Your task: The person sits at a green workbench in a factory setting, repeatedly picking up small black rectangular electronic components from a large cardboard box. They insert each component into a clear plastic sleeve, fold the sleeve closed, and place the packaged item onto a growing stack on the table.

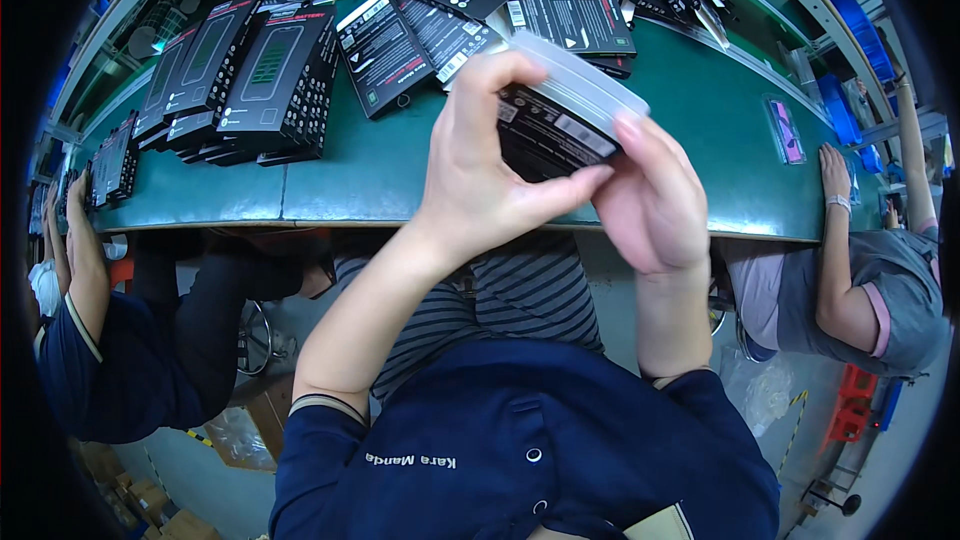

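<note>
Navy cloth shirt [450, 410] sits below the fingers. Left hand [475, 165] and right hand [660, 202] grasp, between fingertips, a black, flat cardboard box [540, 140] and the translucent plastic tray [590, 85] against it; likely light, stiff, slick, best held by the edges.

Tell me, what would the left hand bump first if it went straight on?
Beyond the black box it holds, the left hand would probably meet the heaped black boxes on the green table, though depth is unclear.
</note>
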`<state>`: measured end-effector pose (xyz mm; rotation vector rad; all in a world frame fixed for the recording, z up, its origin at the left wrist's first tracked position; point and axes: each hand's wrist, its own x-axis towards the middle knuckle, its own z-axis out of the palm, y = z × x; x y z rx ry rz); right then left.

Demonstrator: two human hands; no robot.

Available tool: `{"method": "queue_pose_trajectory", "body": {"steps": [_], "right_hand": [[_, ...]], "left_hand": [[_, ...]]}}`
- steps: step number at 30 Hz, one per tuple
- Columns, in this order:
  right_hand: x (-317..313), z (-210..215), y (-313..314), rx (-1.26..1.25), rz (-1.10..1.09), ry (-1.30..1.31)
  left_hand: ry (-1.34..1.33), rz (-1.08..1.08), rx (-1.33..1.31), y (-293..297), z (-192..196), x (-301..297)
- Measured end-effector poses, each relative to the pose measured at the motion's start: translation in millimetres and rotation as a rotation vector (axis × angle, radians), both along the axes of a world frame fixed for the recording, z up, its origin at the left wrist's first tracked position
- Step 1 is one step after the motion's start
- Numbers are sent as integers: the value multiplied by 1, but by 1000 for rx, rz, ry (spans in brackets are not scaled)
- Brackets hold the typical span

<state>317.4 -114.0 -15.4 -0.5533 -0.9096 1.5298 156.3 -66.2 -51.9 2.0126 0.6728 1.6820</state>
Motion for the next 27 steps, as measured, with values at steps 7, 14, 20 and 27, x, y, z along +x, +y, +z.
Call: {"method": "queue_pose_trajectory", "body": {"steps": [7, 14, 20, 27], "right_hand": [[-42, -29, 25, 910, -850, -619], [-50, -18, 11, 464, -496, -112], [-46, -24, 13, 572, -518, -188], [-39, -57, 9, 972, -749, -663]], "left_hand": [[-650, -451, -504, -10, 29, 0], [-635, -381, -541, -16, 36, -1], [-485, -199, -221, -12, 14, -3], [-87, 294, 226, -3, -4, -30]]}}
